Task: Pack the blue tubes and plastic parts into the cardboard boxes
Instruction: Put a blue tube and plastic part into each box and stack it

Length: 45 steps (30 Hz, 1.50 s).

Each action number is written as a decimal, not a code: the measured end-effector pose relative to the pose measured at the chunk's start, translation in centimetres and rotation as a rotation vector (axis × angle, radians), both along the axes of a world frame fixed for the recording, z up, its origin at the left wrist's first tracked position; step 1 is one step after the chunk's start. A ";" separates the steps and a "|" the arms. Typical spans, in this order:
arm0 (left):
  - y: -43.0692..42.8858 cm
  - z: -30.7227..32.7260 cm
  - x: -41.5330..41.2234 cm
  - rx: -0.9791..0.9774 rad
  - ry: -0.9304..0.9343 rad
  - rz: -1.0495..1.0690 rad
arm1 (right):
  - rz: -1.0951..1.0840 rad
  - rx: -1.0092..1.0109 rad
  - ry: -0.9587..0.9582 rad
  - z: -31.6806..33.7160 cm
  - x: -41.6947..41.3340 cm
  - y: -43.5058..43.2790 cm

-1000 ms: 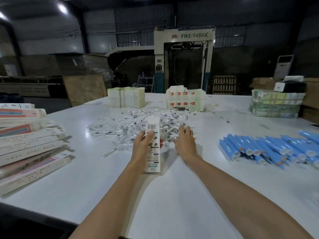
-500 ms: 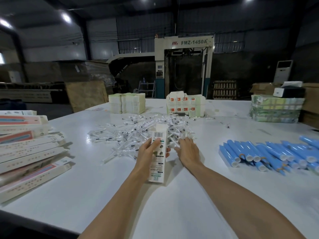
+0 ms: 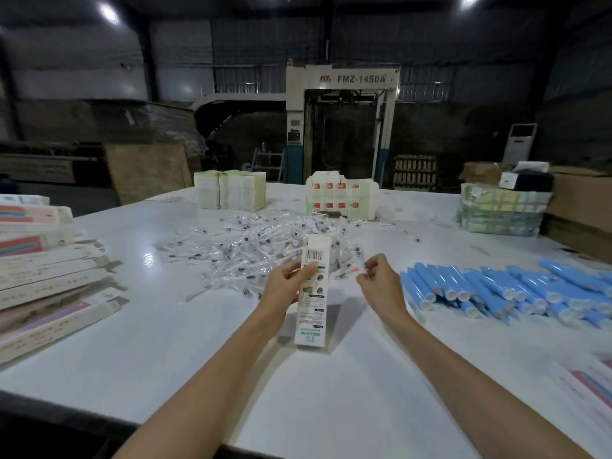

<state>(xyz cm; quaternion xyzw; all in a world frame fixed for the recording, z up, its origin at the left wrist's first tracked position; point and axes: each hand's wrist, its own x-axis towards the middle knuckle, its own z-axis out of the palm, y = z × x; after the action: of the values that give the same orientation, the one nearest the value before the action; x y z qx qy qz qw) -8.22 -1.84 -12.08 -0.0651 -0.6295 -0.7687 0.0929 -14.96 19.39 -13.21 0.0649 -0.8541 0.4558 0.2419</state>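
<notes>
Head cam, looking down over a big white worktop [image 3: 159, 352]. The left hand [image 3: 288, 288] grips a tall narrow white cardboard box [image 3: 313, 313] with a barcode near its top. The fingers are wrapped round the upper half, and the box stands roughly upright with its top end leaning toward the far side. Can't tell if its lower end touches the worktop or hangs just above it.

The right hand [image 3: 379, 283] is just beside the box on its right, fingers curled in. It's pinching what looks like one small clear plastic part [image 3: 360, 258] with an orange bit near it, though it's tiny and kinda blurry tbh.

Right behind both hands sits the loose pile of clear plastic parts [image 3: 251, 250], spread over the middle of the worktop. The blue tubes with white caps [image 3: 490, 286] lie in a heap off to the right, well apart from the box, caps mostly facing the near edge.

Along the left edge there's a stack of long flat printed cartons [image 3: 49, 279]. The far side has bundles of flattened pale cartons [image 3: 231, 190], and behind them a big machine marked FMZ-1450A [image 3: 344, 94].
</notes>
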 end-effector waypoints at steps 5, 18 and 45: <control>3.0 -0.3 1.0 -0.038 0.029 -0.088 | 0.148 -0.308 0.025 2.5 4.3 4.9; 8.7 0.3 0.7 -0.070 0.039 -0.133 | 0.294 -0.535 0.240 9.3 6.6 5.0; 8.5 0.3 1.8 -0.036 0.125 -0.161 | 0.283 0.059 0.122 6.5 5.6 4.1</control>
<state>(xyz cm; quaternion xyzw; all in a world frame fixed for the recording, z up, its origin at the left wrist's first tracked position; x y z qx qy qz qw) -6.42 6.71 -11.74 -0.1652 -0.6289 -0.7566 0.0687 -9.38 23.44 -6.71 0.2192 -0.8332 0.4552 0.2248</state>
